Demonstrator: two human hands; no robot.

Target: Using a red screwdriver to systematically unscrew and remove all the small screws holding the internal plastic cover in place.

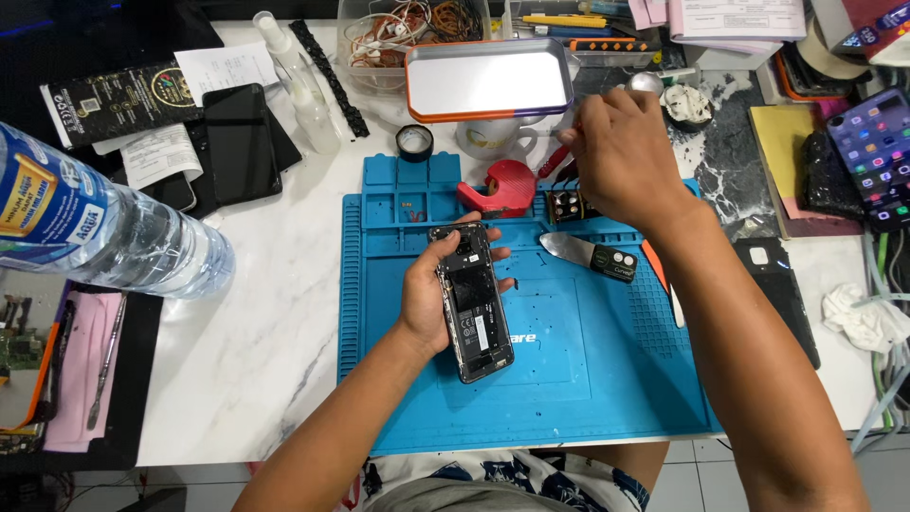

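The opened phone [473, 301] lies back-up in the left hand [431, 294], its cover off and its black insides showing. It is held over the blue mat [569, 379], near the mat's middle, its top end tilted away from the person. The left grip is wrapped around the phone, thumb on one long edge, fingers curled over the other.

The right hand [621, 156] is raised past the far edge of the mat, just beside a white mug [488, 140]. Its fingers are pressed together at the tips; whether they pinch anything is too small to tell. Under this hand sits a small black box [566, 204] with 2 round holes.

On the mat, a metal pry blade [583, 252] with a black handle lies just right of the phone, and a red tape holder [500, 187] stands at the far edge. A roll of black tape [414, 142] sits just beyond the mat.

A grey tray [488, 78] with an orange rim rests on the mug. The white marbled surface [256, 332] carries the mat. At the left, a clear water bottle [104, 228] lies on its side, and 2 dark phones [242, 142] lie past it. At the far right, a lit phone [877, 156] lies face up, with a black case [782, 294] near the mat's right edge.
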